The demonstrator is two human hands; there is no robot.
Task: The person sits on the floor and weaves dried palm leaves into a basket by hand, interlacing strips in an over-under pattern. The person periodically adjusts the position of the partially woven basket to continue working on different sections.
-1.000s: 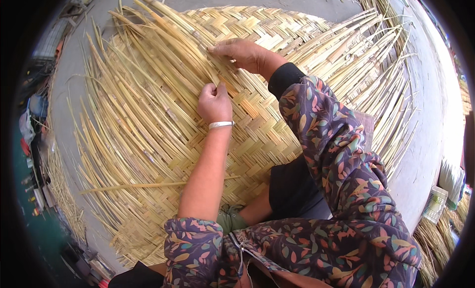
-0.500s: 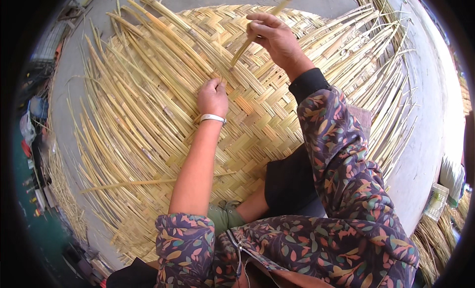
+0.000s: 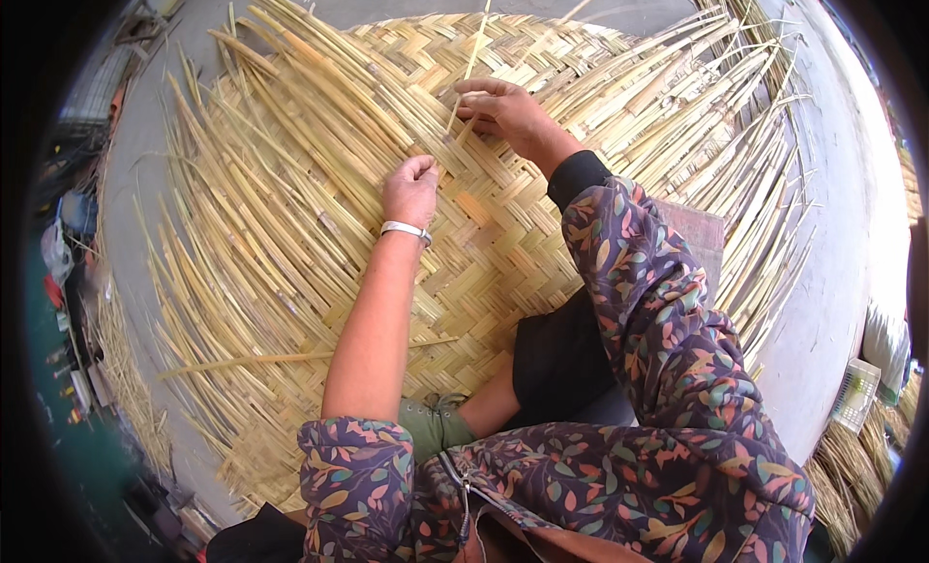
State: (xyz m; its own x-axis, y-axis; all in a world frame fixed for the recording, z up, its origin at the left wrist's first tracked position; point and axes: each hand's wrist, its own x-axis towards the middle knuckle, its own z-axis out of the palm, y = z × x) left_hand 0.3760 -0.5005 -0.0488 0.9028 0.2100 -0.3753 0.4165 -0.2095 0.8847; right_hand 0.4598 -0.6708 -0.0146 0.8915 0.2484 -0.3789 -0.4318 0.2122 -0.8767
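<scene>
A large mat point(image 3: 503, 229) woven from flat, straw-coloured reed strips spreads beneath me. My left hand point(image 3: 411, 191) is closed in a pinch at the edge of the weave, where long loose strips point(image 3: 261, 205) fan out to the left. What lies between its fingertips is hidden. Just above and to the right, my right hand point(image 3: 508, 116) has its fingers bent around a thin reed strip point(image 3: 480, 36), which rises steeply from the weave. Another strip, blurred, slants up to the right behind that hand.
More unwoven strip ends point(image 3: 697, 108) spread out to the right. One loose strip point(image 3: 261, 362) lies crosswise at lower left. A flat reddish-brown board point(image 3: 695, 242) is beside my right sleeve. Reed bundles and a pale green basket point(image 3: 855, 394) are on the grey floor at far right.
My right hand has come down and left, closer to the weave, and a thin strip now stands upright at its fingers. My left hand has shifted only slightly left.
</scene>
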